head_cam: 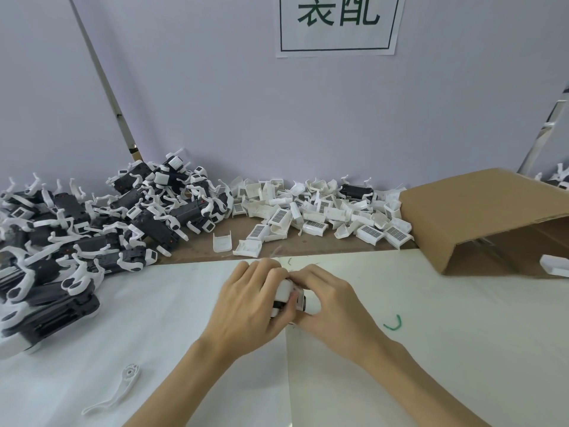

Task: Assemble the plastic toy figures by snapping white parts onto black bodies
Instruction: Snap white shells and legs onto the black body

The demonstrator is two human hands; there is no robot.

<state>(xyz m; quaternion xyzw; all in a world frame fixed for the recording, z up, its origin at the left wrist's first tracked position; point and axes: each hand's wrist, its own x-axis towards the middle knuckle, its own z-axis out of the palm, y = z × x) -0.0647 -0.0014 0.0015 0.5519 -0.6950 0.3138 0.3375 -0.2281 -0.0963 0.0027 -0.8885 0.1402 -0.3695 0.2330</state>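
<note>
My left hand (246,303) and my right hand (326,300) meet at the middle of the white table, both curled round one toy figure (288,295). Only a white part and a sliver of its black body show between the fingers; the rest is hidden. A big heap of black bodies with white arms (92,223) fills the left side. A pile of loose white parts (320,211) lies along the back wall.
A tipped cardboard box (480,217) opens at the right, with a white part (554,265) at its mouth. A single white arm piece (120,386) lies near the front left. A green scrap (394,323) sits right of my hands. A sign (338,23) hangs on the wall.
</note>
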